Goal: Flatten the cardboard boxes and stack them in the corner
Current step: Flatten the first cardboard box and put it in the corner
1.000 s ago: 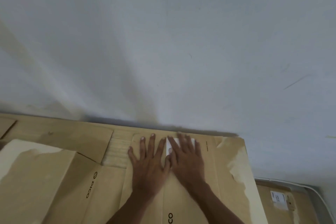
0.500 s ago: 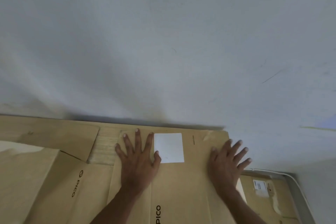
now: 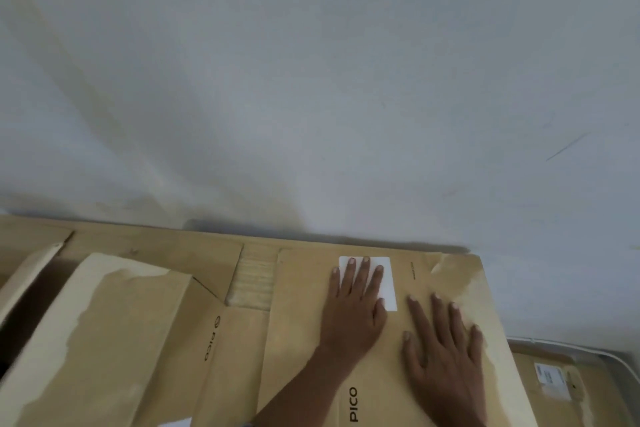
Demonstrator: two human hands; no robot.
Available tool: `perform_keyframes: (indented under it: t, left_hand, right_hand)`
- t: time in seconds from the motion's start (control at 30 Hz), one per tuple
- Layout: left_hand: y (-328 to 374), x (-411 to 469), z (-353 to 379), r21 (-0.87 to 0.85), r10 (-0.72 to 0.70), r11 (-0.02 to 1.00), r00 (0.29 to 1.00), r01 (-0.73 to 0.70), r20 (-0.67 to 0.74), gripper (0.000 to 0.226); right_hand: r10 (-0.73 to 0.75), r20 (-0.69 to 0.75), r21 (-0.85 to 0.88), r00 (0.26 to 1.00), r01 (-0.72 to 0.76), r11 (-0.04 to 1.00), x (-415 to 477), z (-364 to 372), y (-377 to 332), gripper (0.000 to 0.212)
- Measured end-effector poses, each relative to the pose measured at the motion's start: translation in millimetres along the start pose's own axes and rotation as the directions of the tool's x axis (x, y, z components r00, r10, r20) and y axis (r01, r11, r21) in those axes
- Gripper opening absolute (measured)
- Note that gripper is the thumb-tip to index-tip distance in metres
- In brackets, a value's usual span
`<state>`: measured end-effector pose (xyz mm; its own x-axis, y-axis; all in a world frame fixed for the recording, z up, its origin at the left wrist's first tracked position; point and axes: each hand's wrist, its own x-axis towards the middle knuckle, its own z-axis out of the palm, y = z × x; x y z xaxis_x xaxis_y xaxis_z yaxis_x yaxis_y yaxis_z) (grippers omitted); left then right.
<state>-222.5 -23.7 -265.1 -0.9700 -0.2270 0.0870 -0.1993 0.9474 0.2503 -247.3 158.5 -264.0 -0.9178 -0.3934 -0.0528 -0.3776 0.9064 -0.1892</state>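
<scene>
Head view: flattened tan cardboard box [image 3: 304, 322].

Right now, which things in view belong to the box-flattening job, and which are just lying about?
Part of the job:
- flattened PICO box, pressed flat by the left hand and right hand
- cardboard stack under it
- box at left, flaps not fully flat

Just there:
- white label on the box
- labelled carton at right
- wall

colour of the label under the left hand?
Plain white label, on brown flattened cardboard box; head view.
</scene>
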Motion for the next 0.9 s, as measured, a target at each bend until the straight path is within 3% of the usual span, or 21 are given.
perform_keyframes:
  t: [0.17,0.3,0.47,0.7,0.9]
  left_hand:
    - [-61,-29,-16,0.062,-0.208,0.977,0.978,0.206,0.015,0.057]
    - [-59,-71,-17,0.049,-0.353,0.934,0.935,0.354,-0.026,0.059]
    - [-12,-138,-3,0.006,-0.307,0.952,0.952,0.307,-0.022,0.062]
    - [1,-143,-12,0.052,-0.286,0.957,0.958,0.287,-0.023,0.067]
    - [0,-144,-14,0.048,-0.302,0.952,0.953,0.302,-0.005,0.068]
  right_hand:
    - [0.017,0.005,0.02,1.0,-0.017,1.0,-1,1,0,0.063]
    - [0.026,-0.001,0.001,1.0,-0.025,1.0,-3,-3,-4,0.062]
    - [0.006,-0.012,-0.006,1.0,-0.006,1.0,-8,-7,-6,0.059]
    - [-0.016,0.065,0.032,0.998,0.014,0.999,-19,-2,-6,0.061]
    - [-0.05,0.033,0.041,0.998,0.049,0.998,-140,9,1,0.063]
